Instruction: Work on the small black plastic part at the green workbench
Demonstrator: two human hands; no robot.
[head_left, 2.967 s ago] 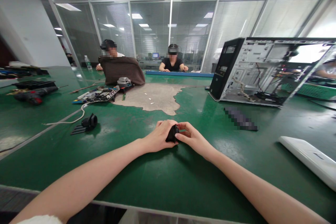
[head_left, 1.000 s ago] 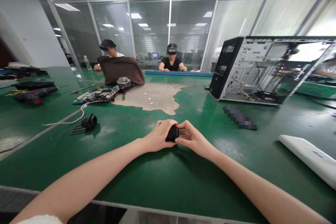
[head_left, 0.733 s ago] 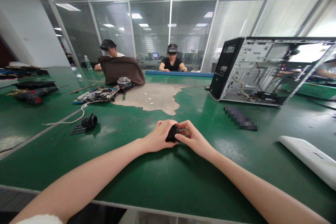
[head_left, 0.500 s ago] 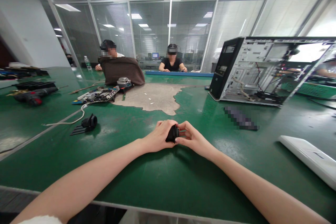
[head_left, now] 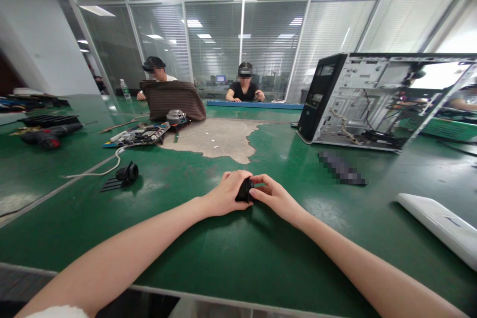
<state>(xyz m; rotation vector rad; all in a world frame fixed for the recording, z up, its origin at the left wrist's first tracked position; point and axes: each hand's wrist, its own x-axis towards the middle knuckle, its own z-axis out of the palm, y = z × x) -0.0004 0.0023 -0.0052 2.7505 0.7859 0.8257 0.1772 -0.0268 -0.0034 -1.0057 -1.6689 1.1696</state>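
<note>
A small black part [head_left: 243,191] is between my hands, just above or on the green table [head_left: 208,263]; which of the two I cannot tell. My left hand [head_left: 225,193] wraps round its left side and top. On its right side, my right hand [head_left: 275,196] has thumb and fingertips closed against the part's edge. The fingers partly hide its shape. Another black part with several prongs [head_left: 127,174] lies to the left on the table.
An open computer case [head_left: 357,102] stands at the right, with a white object [head_left: 439,223] nearer me. Circuit boards [head_left: 137,135], a brown cloth-like cover [head_left: 171,99] and a drill [head_left: 50,136] are at the left. Two people sit across the table.
My right fingers have shifted slightly on the black part, the thumb a little higher. My left hand stays in place. Across the table, one person's hand has risen slightly.
</note>
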